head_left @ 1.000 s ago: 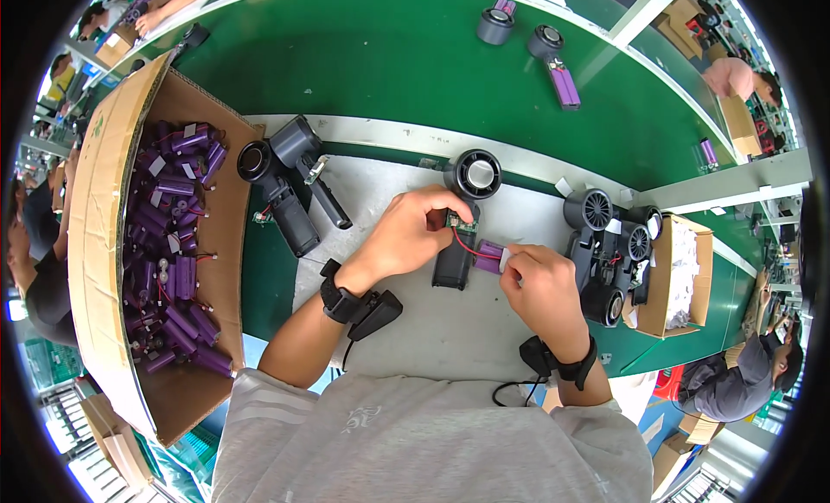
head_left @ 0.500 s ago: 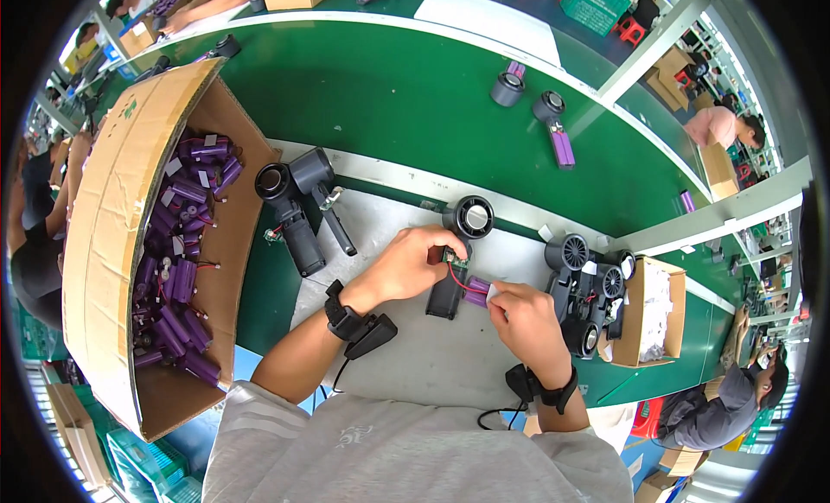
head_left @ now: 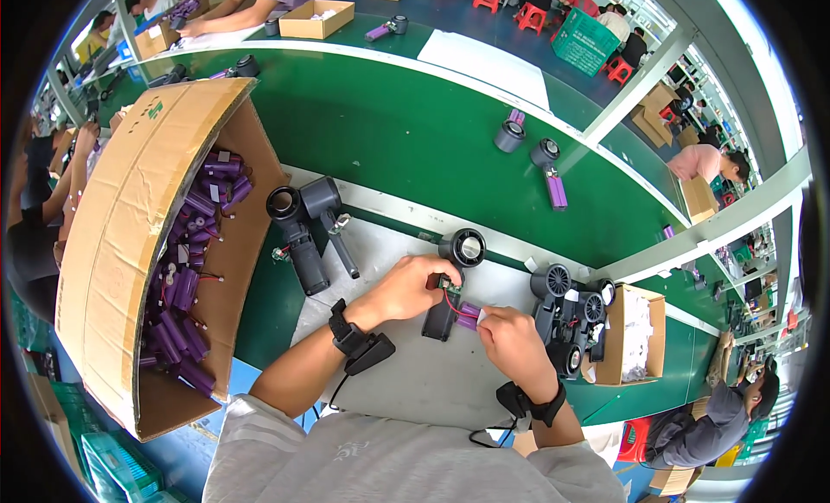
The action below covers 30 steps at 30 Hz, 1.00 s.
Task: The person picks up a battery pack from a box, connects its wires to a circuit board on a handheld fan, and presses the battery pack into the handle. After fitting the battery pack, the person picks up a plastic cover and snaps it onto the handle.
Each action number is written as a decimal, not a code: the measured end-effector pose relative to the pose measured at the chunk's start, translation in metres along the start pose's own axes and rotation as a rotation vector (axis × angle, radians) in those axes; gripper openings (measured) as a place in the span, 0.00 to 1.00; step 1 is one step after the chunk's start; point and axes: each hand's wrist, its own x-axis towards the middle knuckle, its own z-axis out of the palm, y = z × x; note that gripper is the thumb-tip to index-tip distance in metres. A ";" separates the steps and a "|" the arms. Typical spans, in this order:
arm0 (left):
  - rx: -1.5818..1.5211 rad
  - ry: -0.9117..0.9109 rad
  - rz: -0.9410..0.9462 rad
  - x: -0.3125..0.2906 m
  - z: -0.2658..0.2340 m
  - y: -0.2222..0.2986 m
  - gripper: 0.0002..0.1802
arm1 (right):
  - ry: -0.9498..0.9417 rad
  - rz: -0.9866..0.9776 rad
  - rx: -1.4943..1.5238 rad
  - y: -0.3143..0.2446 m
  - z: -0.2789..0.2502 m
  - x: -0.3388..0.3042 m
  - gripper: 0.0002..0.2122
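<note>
A dark grey handheld fan (head_left: pixel 438 322) lies in front of me, its round head pointing away and its handle toward me. My left hand (head_left: pixel 413 287) is closed on the fan just below the head, fingertips at a small green circuit board (head_left: pixel 450 289). Red wires run from the board to a purple battery pack (head_left: pixel 468 315) beside the handle. My right hand (head_left: pixel 517 343) pinches the pack's right end, where a small white piece (head_left: pixel 481 316) shows at the fingertips. The fingers partly hide the pack and the board.
At left stands a big cardboard box (head_left: pixel 130 235) of purple battery packs. Two fan bodies (head_left: pixel 307 261) lie beside it. Several fans (head_left: pixel 562 321) are piled at right, next to a small carton (head_left: pixel 612 365) of white pieces. Beyond a white ledge, fans (head_left: pixel 545 153) rest on the green bench.
The view has shifted, so the bench and box appear lower and people farther off show more. Both hands keep their hold, with little change at the fan and battery pack.
</note>
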 end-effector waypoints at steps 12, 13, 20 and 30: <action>0.031 0.001 0.005 0.001 0.000 -0.002 0.16 | -0.072 -0.014 -0.132 -0.007 0.005 0.004 0.04; 0.033 0.005 0.014 0.001 0.001 -0.003 0.16 | -0.049 -0.017 -0.151 -0.008 0.007 0.004 0.04; 0.049 -0.003 0.033 -0.001 0.000 -0.003 0.16 | -0.007 0.019 -0.105 -0.006 0.009 0.004 0.04; 0.013 0.014 0.036 -0.001 0.000 -0.007 0.16 | 0.130 0.066 0.150 0.024 -0.029 0.005 0.01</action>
